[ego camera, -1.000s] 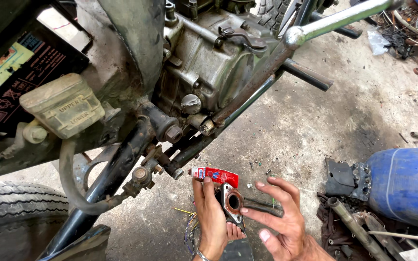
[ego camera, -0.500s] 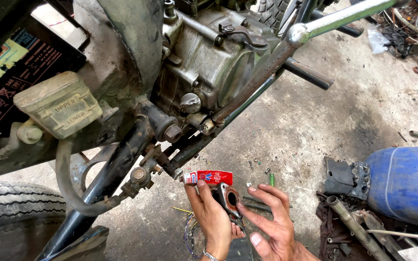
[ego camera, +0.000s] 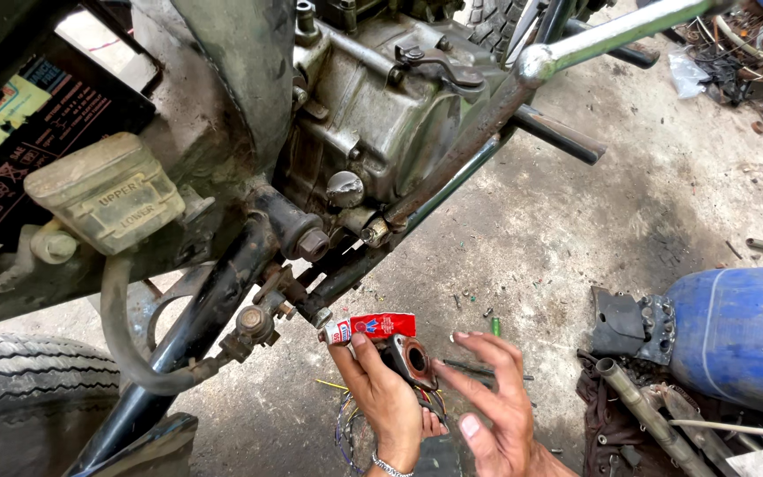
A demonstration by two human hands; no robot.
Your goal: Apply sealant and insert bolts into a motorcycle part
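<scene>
Red crimped tube and dark ringed flange gripped by left hand; right hand spread, empty

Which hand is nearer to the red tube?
Left. The left hand holds the red tube together with a dark ringed part. The right hand is open beside the part, apart from the tube.
</scene>
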